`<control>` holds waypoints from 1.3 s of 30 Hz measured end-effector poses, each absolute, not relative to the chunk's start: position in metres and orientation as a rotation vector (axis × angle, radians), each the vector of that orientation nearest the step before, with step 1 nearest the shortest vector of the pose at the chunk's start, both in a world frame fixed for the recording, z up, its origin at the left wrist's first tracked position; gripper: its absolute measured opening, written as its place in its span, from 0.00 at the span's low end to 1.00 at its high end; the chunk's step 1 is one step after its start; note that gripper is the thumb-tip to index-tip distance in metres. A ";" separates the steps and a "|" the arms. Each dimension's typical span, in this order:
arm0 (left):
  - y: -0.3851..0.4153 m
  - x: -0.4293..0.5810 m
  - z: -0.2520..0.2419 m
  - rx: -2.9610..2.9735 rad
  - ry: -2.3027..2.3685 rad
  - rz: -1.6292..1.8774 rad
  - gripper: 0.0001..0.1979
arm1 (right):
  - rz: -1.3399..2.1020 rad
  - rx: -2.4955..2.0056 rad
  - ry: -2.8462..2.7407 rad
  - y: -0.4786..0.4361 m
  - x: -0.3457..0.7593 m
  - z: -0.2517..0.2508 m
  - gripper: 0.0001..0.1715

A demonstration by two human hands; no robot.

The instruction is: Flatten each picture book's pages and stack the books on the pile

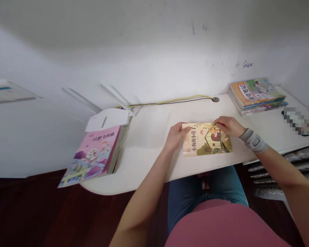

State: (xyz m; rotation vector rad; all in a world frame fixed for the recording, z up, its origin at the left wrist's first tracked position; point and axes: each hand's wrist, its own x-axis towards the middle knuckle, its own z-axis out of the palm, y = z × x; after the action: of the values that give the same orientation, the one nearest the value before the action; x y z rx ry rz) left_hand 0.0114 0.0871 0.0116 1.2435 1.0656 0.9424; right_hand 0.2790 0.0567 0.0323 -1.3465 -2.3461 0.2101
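A yellow picture book (206, 145) with a house and trees on its cover lies near the front edge of the white desk (146, 161), turned sideways to me. My left hand (177, 134) grips its left edge, the thumb over the cover and the other fingers out of sight behind it. At the book's upper right edge, my right hand (228, 125) has its fingers pinched on the cover's rim. A grey band is around the right wrist.
At the left end, a stack of books (95, 154) with a pink top cover overhangs the desk beside a white router (108, 118). Another book stack (257, 92) stands back right, near a blurred-out object (300, 121). Yellow and black cables (170, 101) run along the wall to a hole.
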 end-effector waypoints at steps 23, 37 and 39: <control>0.108 0.024 0.013 2.069 1.866 0.060 0.22 | 0.290 -2.376 -2.012 0.071 0.302 0.004 0.25; 0.119 0.028 0.011 1.880 1.533 0.333 0.20 | -0.034 -2.445 -2.033 0.054 0.270 -0.011 0.18; 0.107 0.022 0.009 1.781 1.502 0.415 0.20 | -0.010 -2.438 -2.017 0.055 0.271 -0.011 0.17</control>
State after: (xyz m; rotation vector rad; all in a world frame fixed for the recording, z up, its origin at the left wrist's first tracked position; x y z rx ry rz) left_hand 0.0219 0.1073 0.0094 1.7812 1.5016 0.4153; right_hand 0.2709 0.0550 -0.0114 -2.4381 -2.0167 -0.0103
